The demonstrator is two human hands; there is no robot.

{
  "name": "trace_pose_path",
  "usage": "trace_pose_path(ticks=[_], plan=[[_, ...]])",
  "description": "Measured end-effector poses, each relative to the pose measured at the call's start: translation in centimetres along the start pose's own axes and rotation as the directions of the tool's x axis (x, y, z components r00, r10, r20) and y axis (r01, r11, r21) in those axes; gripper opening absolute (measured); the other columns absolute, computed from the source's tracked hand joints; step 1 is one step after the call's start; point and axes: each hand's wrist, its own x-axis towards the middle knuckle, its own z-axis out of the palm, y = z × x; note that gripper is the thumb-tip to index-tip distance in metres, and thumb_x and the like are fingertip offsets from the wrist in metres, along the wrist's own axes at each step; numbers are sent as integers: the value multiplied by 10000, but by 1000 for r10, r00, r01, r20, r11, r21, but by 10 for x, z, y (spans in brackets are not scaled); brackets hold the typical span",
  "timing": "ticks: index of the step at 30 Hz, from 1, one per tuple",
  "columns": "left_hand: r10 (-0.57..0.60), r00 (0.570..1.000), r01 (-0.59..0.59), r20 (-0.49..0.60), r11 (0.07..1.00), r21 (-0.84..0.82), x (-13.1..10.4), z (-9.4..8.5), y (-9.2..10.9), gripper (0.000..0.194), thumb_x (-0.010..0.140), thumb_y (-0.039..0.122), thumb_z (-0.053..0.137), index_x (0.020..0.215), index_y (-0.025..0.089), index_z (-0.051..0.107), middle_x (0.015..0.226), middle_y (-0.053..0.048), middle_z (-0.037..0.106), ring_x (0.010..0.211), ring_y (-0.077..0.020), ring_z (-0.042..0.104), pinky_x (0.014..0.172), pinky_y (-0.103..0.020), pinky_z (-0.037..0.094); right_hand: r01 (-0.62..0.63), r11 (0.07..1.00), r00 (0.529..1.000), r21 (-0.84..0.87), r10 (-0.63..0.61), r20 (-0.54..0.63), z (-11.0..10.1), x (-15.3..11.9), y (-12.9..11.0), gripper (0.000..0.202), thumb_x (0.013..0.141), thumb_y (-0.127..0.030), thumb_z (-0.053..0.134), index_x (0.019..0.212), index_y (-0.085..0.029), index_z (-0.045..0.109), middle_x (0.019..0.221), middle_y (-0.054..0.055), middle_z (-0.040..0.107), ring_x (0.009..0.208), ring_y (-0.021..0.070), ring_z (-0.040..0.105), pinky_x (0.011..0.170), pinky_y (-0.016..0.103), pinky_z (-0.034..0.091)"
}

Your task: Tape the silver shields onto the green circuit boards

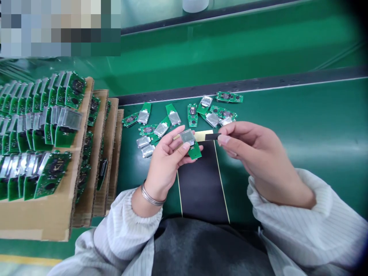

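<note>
My left hand [169,151] holds a green circuit board [195,151] with a small grey display [187,137] on it, thumb on top and fingers beneath. In my right hand [250,147], a short black strip [212,137] is pinched between thumb and fingertips. The strip's free end points at the board and appears apart from it. Below both hands lies a black sheet [199,188] with pale yellow edges. A bare pale yellow band [202,135] shows at its far end, behind the board and strip.
Several loose circuit boards [192,115] lie scattered on the green table [316,126] beyond my hands. At left, cardboard holders [57,218] carry rows of upright boards [53,174]. A dark ledge [258,82] crosses behind, and a white round container [195,4] stands at the far top.
</note>
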Motion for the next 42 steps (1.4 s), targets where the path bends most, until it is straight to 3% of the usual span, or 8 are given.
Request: trace_pose_path(ticks=[6, 10, 18, 26, 35, 42], plan=[[-4, 1000, 4, -16, 1000, -5, -3, 2, 5, 510, 798, 100, 721, 1293, 218, 682, 1209, -39, 766, 779, -100, 730, 684, -216, 651, -97, 991, 989, -96, 107, 106, 4, -2, -2, 138, 861, -317, 719, 766, -238, 656, 719, 4, 643, 605, 144, 556, 546, 286, 461], [-24, 1000, 24, -7, 1000, -8, -3, 2, 7, 510, 760, 85, 686, 1260, 187, 691, 1182, -51, 775, 814, -117, 725, 671, -222, 654, -113, 970, 983, -213, 140, 116, 13, -4, 2, 118, 859, -307, 679, 770, -233, 656, 724, 13, 669, 619, 156, 588, 549, 286, 462], [-5, 1000, 4, 21, 1000, 12, -2, 1, 5, 484, 752, 114, 687, 1227, 207, 695, 1207, -47, 767, 958, -170, 745, 645, -207, 648, -45, 942, 997, -334, 66, 52, 24, -6, 10, 103, 825, -266, 618, 767, -195, 664, 690, 23, 670, 583, 157, 592, 535, 293, 453], [21, 999, -22, 24, 996, 81, -3, 1, 5, 504, 774, 144, 750, 1267, 203, 668, 1277, -74, 741, 1132, -232, 717, 642, -197, 643, -11, 944, 1000, -329, 12, 0, 27, -6, 13, 92, 819, -244, 632, 755, -180, 649, 667, 12, 658, 560, 138, 582, 511, 272, 442], [69, 997, -72, 33, 989, 129, -2, 0, 2, 528, 784, 185, 802, 1290, 213, 657, 1285, -78, 739, 918, -166, 752, 648, -200, 640, 90, 908, 992, -410, -117, -41, 31, -8, 15, 93, 817, -169, 634, 725, -185, 629, 613, -22, 605, 523, 105, 525, 491, 251, 391], [87, 996, -90, 29, 985, 144, -3, 1, 2, 526, 787, 172, 796, 1292, 209, 654, 1257, -77, 750, 957, -171, 744, 642, -184, 631, 125, 885, 987, -448, -157, -34, 30, -9, 14, 96, 805, -145, 619, 719, -187, 626, 618, -20, 604, 523, 102, 517, 501, 254, 398]])
